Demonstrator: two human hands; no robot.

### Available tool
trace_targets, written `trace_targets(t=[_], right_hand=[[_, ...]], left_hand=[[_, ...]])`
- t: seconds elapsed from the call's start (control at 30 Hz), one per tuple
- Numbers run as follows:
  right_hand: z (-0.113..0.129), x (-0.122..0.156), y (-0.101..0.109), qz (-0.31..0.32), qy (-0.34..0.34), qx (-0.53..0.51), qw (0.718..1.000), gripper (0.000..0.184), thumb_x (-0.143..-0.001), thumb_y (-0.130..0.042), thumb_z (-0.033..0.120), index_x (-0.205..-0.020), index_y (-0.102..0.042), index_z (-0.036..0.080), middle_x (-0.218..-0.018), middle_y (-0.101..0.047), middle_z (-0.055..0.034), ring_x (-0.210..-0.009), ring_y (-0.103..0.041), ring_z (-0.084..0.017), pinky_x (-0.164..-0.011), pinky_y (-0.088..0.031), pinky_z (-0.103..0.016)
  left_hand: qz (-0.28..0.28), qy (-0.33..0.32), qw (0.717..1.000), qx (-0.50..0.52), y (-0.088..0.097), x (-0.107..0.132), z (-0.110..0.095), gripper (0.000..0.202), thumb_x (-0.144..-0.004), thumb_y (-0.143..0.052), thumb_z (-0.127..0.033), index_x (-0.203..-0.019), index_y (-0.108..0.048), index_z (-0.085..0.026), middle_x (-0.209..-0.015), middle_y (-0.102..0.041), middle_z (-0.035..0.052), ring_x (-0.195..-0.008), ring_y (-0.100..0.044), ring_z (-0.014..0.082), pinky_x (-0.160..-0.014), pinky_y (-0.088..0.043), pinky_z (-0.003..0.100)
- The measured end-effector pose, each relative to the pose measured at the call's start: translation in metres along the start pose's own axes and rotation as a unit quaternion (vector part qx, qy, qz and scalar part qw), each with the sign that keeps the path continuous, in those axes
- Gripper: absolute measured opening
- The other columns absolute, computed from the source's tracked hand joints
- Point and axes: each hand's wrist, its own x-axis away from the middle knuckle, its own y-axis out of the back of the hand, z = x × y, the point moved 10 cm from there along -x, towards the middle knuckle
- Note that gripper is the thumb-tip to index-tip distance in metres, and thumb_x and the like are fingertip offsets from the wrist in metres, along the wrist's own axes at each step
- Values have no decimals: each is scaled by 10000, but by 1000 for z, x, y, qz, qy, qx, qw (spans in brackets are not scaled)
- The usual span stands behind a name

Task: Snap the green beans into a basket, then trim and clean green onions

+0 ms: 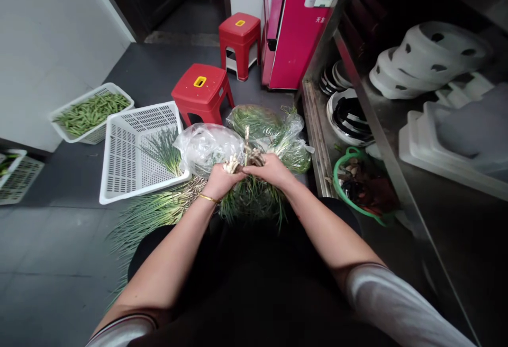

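Note:
My left hand [224, 182] is closed around a bunch of spring onions, their white root ends [231, 165] sticking up past the fingers. Close beside it, my right hand [272, 171] grips more spring onions with brownish root ends [256, 157]. Green tops [254, 199] hang below both hands, over a plastic bag. A large heap of spring onions [159, 215] lies on the floor to the left. Behind it stands a white basket [119, 172] with a small bunch of spring onions [164, 148] inside. Clear plastic bags [210, 143] lie just beyond my hands.
Two red stools [198, 90] stand ahead, near a pink cabinet [296, 35]. A white basket of green beans [93, 111] sits at the left. On the right are a metal shelf [381, 135] with white containers [432, 66] and a green-rimmed basket [337, 177] of scraps.

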Motion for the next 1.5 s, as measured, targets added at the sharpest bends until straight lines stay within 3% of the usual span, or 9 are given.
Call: trace_targets(t=[0.1, 0.23, 0.43, 0.6, 0.73, 0.97, 1.13, 1.3, 1.5], right_hand=[[-2, 0, 1, 3, 10, 27, 1000, 227, -565, -743, 265, -528, -546, 160, -471, -464, 54, -470, -394, -71, -442, -287, -207], [-6, 4, 15, 49, -44, -151, 986, 218, -609, -731, 290, -655, -561, 162, -433, -437, 76, -366, -325, -51, -369, -231, -201], [21, 11, 83, -12, 21, -371, 928, 323, -555, -774, 282, -677, -490, 189, -526, -490, 70, -362, -297, -22, -330, -191, -166], [20, 14, 117, -94, 56, -299, 948, 298, -639, -738, 395, -692, -536, 182, -501, -445, 71, -352, -264, -26, -325, -195, -188], [-3, 6, 87, -112, -18, -106, 988, 336, -606, -762, 394, -765, -598, 148, -461, -427, 78, -368, -322, -49, -358, -221, -202], [4, -2, 27, -66, 28, -72, 995, 284, -665, -676, 377, -804, -630, 135, -459, -426, 75, -408, -368, -75, -431, -303, -225], [1, -4, -13, -7, 39, -28, 999, 214, -633, -675, 325, -708, -623, 132, -590, -554, 16, -562, -508, -117, -573, -415, -254], [0, -14, 7, -47, 61, 0, 997, 315, -675, -661, 381, -879, -644, 141, -724, -611, 3, -689, -552, -141, -649, -431, -264], [-15, -15, 9, 40, -34, -71, 996, 283, -623, -720, 332, -809, -645, 132, -568, -570, 24, -423, -405, -77, -411, -308, -218]], left_hand=[[16, -10, 999, -42, 0, -3, -1, 192, -532, -787, -222, -573, -615, -148, -549, -568, -21, -522, -457, 95, -531, -374, 226], [42, -10, 996, -83, 8, -8, 3, 220, -546, -785, -276, -565, -606, -150, -510, -524, -28, -514, -436, 101, -518, -348, 233], [62, -25, 969, -239, 15, -19, 11, 226, -607, -714, -327, -578, -559, -165, -532, -531, -44, -543, -449, 108, -578, -361, 251], [88, -14, 961, -263, 12, -21, 18, 243, -631, -690, -352, -584, -530, -175, -520, -511, -42, -518, -443, 112, -557, -355, 260], [127, 35, 979, -156, 5, -14, 24, 270, -607, -720, -376, -641, -544, -173, -488, -488, -44, -422, -396, 100, -448, -318, 250], [262, 39, 959, -100, -28, 6, 20, 222, -577, -769, -288, -642, -614, -143, -516, -528, -17, -421, -421, 86, -402, -333, 215], [184, 55, 980, 58, -24, 1, 21, 268, -577, -780, -298, -732, -646, -126, -567, -618, 19, -370, -411, 69, -348, -301, 202], [125, 73, 981, 127, 3, -4, 17, 294, -599, -770, -347, -711, -674, -93, -562, -648, 69, -355, -426, 71, -331, -289, 200], [50, 65, 978, 193, 35, -2, 7, 304, -562, -799, -350, -645, -663, -91, -571, -640, 61, -415, -497, 87, -415, -423, 222]])
